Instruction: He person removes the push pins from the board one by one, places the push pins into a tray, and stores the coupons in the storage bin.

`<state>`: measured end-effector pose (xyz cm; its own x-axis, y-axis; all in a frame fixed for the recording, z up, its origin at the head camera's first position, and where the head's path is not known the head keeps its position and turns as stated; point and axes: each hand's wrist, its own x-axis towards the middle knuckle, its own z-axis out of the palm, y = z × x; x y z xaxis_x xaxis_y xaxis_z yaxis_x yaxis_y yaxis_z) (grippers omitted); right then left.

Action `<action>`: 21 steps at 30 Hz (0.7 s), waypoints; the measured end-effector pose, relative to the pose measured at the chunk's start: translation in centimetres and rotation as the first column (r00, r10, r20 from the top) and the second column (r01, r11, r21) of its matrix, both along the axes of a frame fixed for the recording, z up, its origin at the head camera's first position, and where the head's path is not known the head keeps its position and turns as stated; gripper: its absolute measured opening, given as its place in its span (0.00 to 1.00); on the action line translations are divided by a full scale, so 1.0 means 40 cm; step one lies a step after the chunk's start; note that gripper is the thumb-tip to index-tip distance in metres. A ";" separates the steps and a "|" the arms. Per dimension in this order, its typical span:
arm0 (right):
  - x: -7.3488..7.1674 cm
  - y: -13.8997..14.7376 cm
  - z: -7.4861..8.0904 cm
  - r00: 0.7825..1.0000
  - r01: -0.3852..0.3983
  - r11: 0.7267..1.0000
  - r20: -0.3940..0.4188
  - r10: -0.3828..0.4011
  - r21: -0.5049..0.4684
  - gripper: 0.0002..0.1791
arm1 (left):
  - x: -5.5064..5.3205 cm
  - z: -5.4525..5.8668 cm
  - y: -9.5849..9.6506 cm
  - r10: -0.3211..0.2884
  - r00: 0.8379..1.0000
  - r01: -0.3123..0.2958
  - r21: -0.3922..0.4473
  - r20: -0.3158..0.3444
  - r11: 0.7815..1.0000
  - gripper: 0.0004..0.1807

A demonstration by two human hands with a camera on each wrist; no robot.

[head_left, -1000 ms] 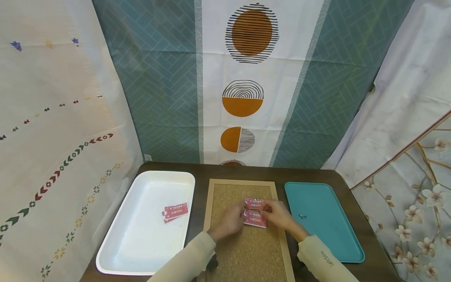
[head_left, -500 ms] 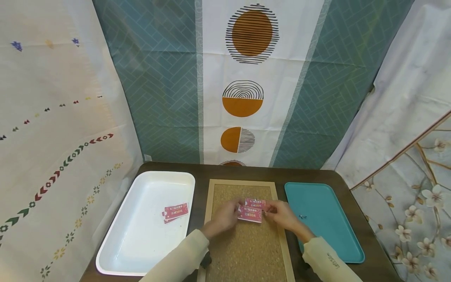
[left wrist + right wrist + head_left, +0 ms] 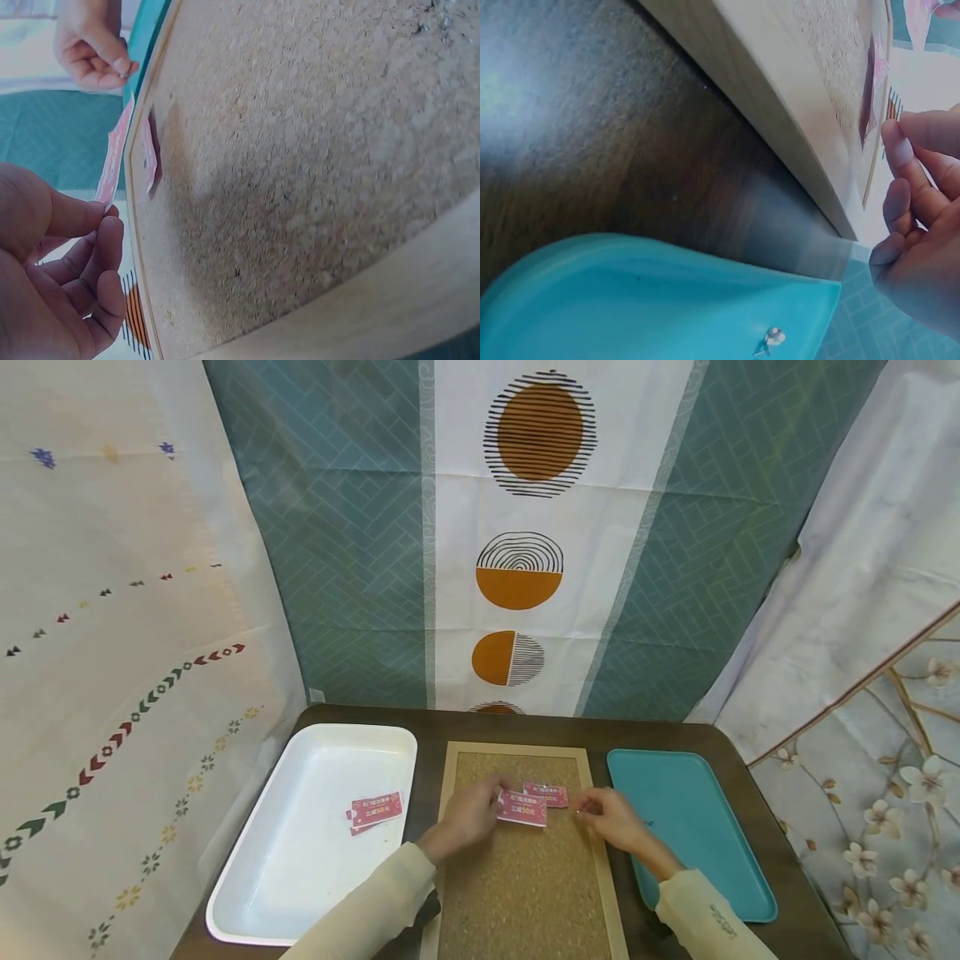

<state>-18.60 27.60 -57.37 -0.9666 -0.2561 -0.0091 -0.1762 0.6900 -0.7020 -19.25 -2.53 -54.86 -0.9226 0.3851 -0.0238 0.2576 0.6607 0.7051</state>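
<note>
Pink coupon (image 3: 522, 808) | left hand (image 3: 472, 811) pinches left edge | right hand (image 3: 611, 820) apart, curled, contents unclear

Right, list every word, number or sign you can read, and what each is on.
"立减50元": upper coupon in the white tray.
"立减50元", slightly blurred: held coupon in the left hand.
"50元", blurred, partly covered: coupon on the corkboard.
Too small or blurred: the coupons' smaller lines; print on the right sleeve.

A cream left sleeve (image 3: 371, 906) and matching right sleeve (image 3: 697, 906) are worn; small dark lettering (image 3: 722, 921) is printed along the right one, near its cuff (image 3: 673, 887).
</note>
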 end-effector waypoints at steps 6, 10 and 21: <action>0.006 0.012 -0.002 0.999 0.015 1.000 -0.029 -0.016 -0.015 0.05 | -0.003 0.013 -0.013 0.010 0.999 -0.011 -0.015 -0.042 1.000 0.18; 0.003 0.021 -0.005 0.999 0.006 0.999 -0.036 -0.007 -0.038 0.05 | -0.004 0.018 -0.029 0.030 0.998 -0.031 -0.022 -0.046 0.999 0.19; 0.013 0.054 -0.004 0.998 0.035 0.998 -0.052 -0.037 -0.049 0.03 | -0.018 0.017 -0.076 0.084 0.991 -0.085 -0.013 -0.104 0.996 0.15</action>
